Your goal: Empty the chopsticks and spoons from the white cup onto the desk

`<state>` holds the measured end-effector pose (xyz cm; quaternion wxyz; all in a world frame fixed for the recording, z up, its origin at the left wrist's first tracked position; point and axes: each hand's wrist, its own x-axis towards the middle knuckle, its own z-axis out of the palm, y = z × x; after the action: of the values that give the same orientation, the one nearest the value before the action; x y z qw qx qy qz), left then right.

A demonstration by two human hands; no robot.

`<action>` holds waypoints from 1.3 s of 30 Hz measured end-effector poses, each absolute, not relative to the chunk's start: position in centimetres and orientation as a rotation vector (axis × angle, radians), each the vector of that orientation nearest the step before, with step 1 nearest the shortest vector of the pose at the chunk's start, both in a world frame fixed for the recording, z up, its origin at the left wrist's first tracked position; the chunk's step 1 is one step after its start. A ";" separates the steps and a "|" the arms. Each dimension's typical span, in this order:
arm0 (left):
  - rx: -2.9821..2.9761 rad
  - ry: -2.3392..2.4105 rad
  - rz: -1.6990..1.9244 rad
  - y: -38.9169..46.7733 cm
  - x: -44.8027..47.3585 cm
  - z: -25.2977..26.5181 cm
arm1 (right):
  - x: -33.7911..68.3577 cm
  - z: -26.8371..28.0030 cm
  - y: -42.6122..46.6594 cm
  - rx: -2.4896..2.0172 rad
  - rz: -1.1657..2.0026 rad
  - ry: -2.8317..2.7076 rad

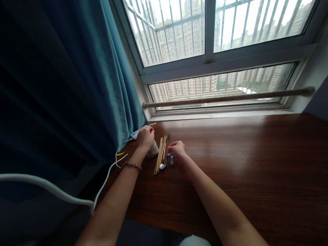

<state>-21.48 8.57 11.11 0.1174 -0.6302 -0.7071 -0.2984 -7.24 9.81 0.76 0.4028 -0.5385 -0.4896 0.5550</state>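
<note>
Left hand (145, 137) clamps down over the top of a small pale speckled cup (153, 150), fingers curled around its rim. Cup stands on the dark polished wooden table (246, 158), near the teal curtain (74, 80). Right hand (177, 148) pinches the handle of a metal spoon (170, 156), bowl toward the person. Between them: a bundle of light wooden chopsticks (159, 155) and a second metal spoon (163, 162), flat on the table. White cable (105, 178) runs along the left edge.
</note>
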 end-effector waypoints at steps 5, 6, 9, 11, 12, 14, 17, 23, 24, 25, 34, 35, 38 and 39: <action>-1.672 -2.348 -0.599 8.5 -26.3 11.4 | -7.7 -0.4 9.3 -1.478 1.192 -1.368; -1.669 -2.363 -0.596 8.5 -26.9 11.2 | -7.8 -0.4 9.2 -1.489 1.166 -1.398; -1.738 -2.370 -0.594 8.5 -28.0 10.8 | -8.0 -0.5 9.0 -1.512 1.113 -1.467; -1.785 -2.370 -0.597 8.5 -28.2 10.6 | -8.1 -0.5 8.9 -1.534 1.078 -1.489; -1.792 -2.367 -0.591 8.5 -28.2 10.5 | -8.1 -0.5 8.9 -1.546 1.061 -1.496; -1.784 -2.352 -0.560 8.5 -28.1 10.3 | -8.1 -0.5 8.8 -1.566 1.028 -1.511; -1.817 -2.326 -0.594 8.9 -28.3 9.9 | -8.2 -0.3 8.5 -1.583 0.994 -1.535; -1.919 -2.351 -0.871 10.2 -30.0 8.6 | -8.4 -0.1 7.9 -1.588 0.963 -1.578; -1.921 -2.353 -0.906 10.3 -30.2 8.4 | -8.5 -0.1 7.8 -1.591 0.958 -1.582; -1.924 -2.353 -0.941 10.4 -30.4 8.3 | -8.5 0.0 7.7 -1.595 0.953 -1.585; -1.866 -2.358 -1.181 9.8 -30.9 8.2 | -8.6 0.1 7.5 -1.607 0.927 -1.604; -1.854 -2.361 -1.203 9.7 -30.8 8.3 | -8.5 0.1 7.5 -1.607 0.926 -1.606; -1.847 -2.354 -1.283 9.5 -30.5 9.1 | -8.5 0.2 7.4 -1.599 0.920 -1.611; -1.852 -2.341 -1.325 9.4 -30.3 9.6 | -8.4 0.3 7.4 -1.594 0.915 -1.611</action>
<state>-30.30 9.44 9.58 -0.0620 -0.5660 -0.7154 -0.4050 -8.39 7.40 0.25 0.3419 -0.6128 -0.6194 0.3520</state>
